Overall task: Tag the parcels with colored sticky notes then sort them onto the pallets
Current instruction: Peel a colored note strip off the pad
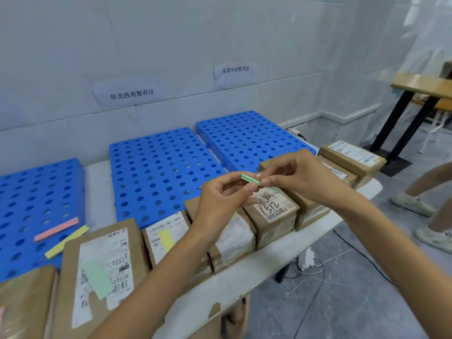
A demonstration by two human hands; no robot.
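Observation:
Both hands meet above the row of brown parcels on a green sticky-note pad. My left hand grips the pad's near end and my right hand pinches its far end. Directly below stands the parcel marked 1512. At the near left, one parcel carries a green note and its neighbour a yellow one. Three blue perforated pallets lie behind: left, middle, right. A pink pad and a yellow pad lie on the left pallet.
The white table's front edge runs diagonally, with cables and a power strip on the floor below. Another person's legs and shoes stand at the right. A wooden desk on black legs is at the far right. Paper signs hang on the wall.

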